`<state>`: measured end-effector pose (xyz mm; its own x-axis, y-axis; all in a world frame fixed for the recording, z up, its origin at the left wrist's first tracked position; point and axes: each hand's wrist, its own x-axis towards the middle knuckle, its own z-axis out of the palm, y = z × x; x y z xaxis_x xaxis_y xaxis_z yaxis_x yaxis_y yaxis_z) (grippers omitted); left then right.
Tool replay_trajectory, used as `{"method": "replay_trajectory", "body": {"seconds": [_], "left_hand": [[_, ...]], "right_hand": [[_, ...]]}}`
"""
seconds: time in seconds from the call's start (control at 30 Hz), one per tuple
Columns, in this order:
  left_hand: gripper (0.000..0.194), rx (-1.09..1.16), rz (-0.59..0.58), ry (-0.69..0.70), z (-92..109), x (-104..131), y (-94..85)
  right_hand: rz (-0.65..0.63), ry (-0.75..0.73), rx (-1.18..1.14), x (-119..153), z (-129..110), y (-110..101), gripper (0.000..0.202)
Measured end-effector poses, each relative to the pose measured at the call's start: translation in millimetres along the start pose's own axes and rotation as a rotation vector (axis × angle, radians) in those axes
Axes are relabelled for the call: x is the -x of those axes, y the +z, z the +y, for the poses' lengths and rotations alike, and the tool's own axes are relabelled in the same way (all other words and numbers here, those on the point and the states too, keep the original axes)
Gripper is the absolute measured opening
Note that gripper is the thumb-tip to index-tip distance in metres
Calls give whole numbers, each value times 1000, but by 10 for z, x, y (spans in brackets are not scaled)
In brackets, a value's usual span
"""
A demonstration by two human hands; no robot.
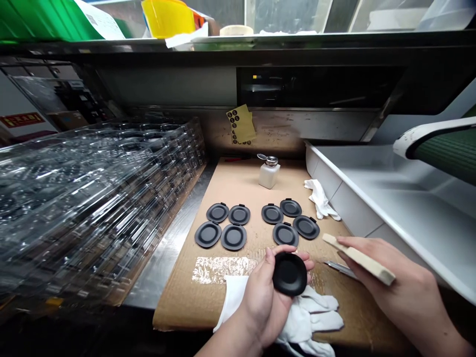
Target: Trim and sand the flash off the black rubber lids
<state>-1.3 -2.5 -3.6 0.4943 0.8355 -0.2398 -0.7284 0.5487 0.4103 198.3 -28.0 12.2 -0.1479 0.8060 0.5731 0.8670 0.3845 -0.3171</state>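
A round black part (289,273) rests in my left hand (266,302), its fingers curled round the edge, above the front of the cardboard (193,297). My right hand (396,282) grips a flat cream-coloured block (359,259), to the right of the black part and apart from it. Several similar black parts lie flat behind my left hand in two groups, one at the left (233,237) and one at the right (285,234). White gloves (314,317) lie beneath and beside my left hand. A metal tool (340,268) lies by my right fingers, partly hidden.
A white pump bottle (268,175) with its lid raised stands at the back. Another white glove (320,199) lies beside a large white tray (334,183) at the right. Stacked clear plastic trays (111,198) fill the left. A metal shelf (223,43) crosses above.
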Motion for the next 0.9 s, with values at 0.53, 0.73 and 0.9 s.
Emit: {"method": "replay_trajectory", "body": {"seconds": [0.53,0.73,0.9], "left_hand": [[29,-57,-14,46,-6,19,29],[33,-45,20,37,-21,0,-7],[44,19,-31,7,6,28,1]], "right_hand": [[-254,-267,-153,-97,-282,79,30],[-344,-192,-272,123,-333,-8,18],[10,144,23,97,-80,-28,26]]}}
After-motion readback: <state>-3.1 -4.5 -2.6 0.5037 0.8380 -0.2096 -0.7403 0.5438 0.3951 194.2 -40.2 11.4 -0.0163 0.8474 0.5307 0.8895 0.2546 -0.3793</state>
